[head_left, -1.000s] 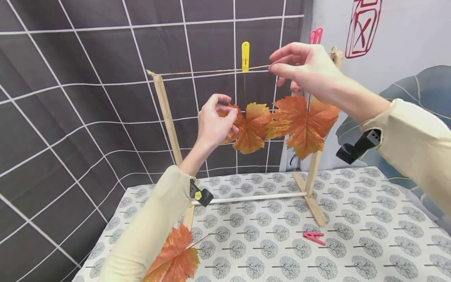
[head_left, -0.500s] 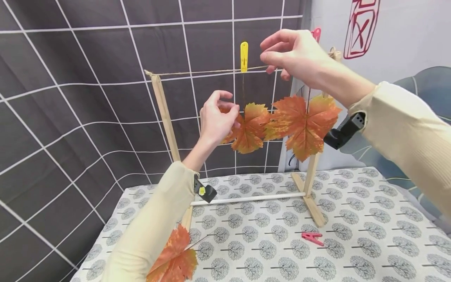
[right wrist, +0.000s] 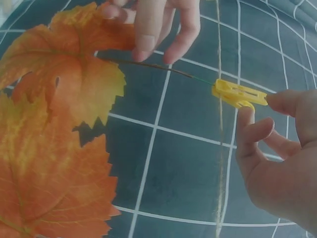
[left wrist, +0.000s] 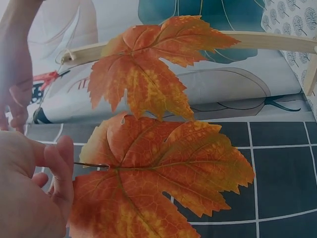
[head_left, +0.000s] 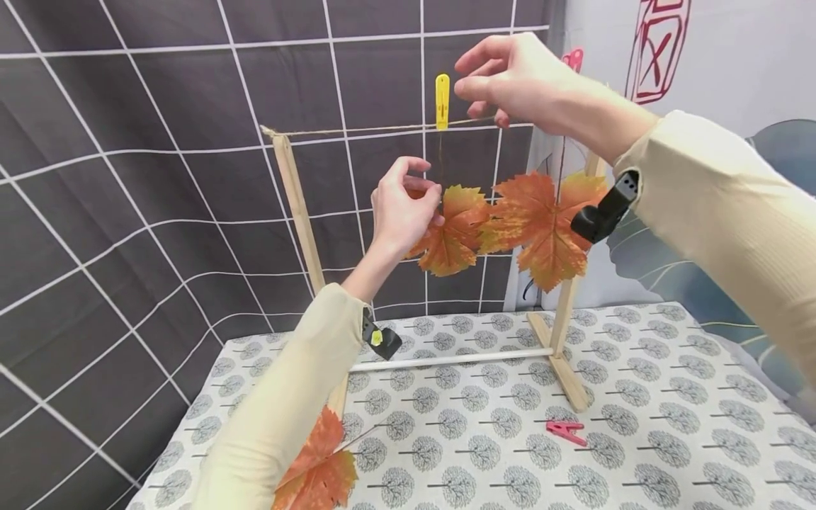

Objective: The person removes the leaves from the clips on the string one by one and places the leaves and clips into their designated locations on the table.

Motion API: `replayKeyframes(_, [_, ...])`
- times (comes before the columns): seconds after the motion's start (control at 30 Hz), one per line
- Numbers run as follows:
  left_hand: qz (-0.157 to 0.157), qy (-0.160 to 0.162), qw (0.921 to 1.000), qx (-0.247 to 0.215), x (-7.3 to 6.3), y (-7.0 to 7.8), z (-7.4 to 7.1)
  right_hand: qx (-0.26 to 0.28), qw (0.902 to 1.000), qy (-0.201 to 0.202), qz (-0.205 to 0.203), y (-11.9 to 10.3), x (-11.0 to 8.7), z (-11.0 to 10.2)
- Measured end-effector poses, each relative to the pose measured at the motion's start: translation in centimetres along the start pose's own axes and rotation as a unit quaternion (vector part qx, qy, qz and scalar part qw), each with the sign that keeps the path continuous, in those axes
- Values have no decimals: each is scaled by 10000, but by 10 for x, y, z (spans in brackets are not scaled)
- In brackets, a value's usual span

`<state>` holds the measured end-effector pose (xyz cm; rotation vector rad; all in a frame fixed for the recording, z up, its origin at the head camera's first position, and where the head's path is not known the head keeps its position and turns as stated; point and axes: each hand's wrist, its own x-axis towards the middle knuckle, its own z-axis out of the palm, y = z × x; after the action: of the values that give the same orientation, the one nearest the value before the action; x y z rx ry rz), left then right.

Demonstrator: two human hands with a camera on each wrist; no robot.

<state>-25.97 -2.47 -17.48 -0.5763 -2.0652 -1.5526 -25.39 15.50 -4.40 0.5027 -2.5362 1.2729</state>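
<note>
A yellow clothespin [head_left: 442, 103] stands upright on the twine [head_left: 363, 130], clipping the stem [right wrist: 171, 68] of an orange maple leaf [head_left: 451, 241]. My right hand [head_left: 523, 81] is just right of it. Thumb and index fingertips lie parted close to its handle ends, as the right wrist view shows. Lower down, my left hand [head_left: 403, 209] is beside the leaf's stem, fingers loosely bent and overlapping the leaf's left part. To the right hangs a second maple leaf [head_left: 542, 219]; a pink clothespin [head_left: 575, 58] shows above it, partly behind my right hand.
The wooden frame [head_left: 299, 209] carries the twine, with a white bar [head_left: 452, 359] low between its posts. On the tree-print tablecloth [head_left: 484, 453] lie another maple leaf [head_left: 321, 471], partly under my left sleeve, and a pink clothespin [head_left: 566, 432]. A dark grid curtain [head_left: 159, 92] hangs behind.
My right hand has moved left and up along the twine, from near the right leaf to beside the yellow clothespin. My left hand has shifted slightly right and up toward the stem.
</note>
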Motion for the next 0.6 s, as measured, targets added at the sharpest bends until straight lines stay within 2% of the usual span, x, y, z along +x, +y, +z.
replayKeyframes(0.23, [39,52,9999,147,2,0,2,-235,9997,-114,-25,-8,9,0])
replayKeyframes(0.37, [43,55,9998,185,2,0,5,-164,9998,-112,101,-7,12,0])
replayKeyframes(0.6, [71,241,9993,264,4,1,9,-27,9996,-231,162,-8,18,0])
